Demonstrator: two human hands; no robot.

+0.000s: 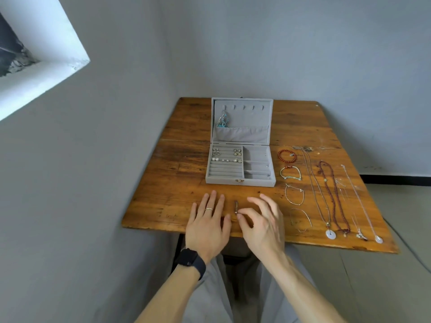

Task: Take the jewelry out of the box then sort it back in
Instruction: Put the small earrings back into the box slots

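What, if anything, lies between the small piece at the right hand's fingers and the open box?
Nothing visible. Only bare table separates the small piece, pinched by the right hand, from the box; its lid stands open and the near ring rows are free.

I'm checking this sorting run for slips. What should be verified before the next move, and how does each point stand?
1. Box open: ok, lid upright.
2. Its right compartments free: ok, they look bare.
3. Right hand has the small piece: ok, thumb and forefinger pinch its near end.
4. What the piece is: cannot tell, too small.
5. Left hand out of the way: ok, flat on the table.
6. Bracelets and necklaces untangled: ok, laid apart right of the box.
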